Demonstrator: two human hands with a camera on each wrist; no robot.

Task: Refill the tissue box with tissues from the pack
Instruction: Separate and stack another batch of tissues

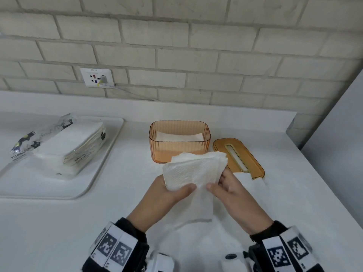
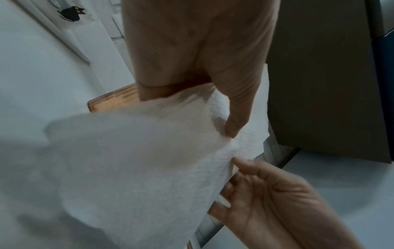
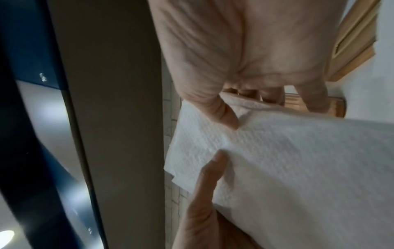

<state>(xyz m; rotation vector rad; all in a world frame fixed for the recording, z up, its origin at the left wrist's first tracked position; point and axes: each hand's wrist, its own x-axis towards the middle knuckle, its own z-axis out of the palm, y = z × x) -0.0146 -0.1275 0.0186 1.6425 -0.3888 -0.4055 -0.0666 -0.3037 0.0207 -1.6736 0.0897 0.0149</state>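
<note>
A stack of white tissues [image 1: 193, 169] is held in the air just in front of the open orange tissue box [image 1: 179, 152]. My left hand [image 1: 182, 190] grips the stack's near left corner, thumb on top. My right hand [image 1: 216, 186] pinches its right edge, thumb [image 3: 226, 116] on top and fingers underneath. One tissue [image 1: 202, 205] hangs down from the stack between my hands. A few tissues [image 1: 179, 137] lie in the box's bottom. The opened tissue pack [image 1: 64, 146] lies on a white tray [image 1: 64, 191] at the left.
The box's orange lid [image 1: 253, 165] with a slot lies flat right of the box. A brick wall with a socket [image 1: 97, 77] runs behind the white counter [image 1: 68, 232]. The counter's right edge [image 1: 324, 183] drops off beside a grey panel.
</note>
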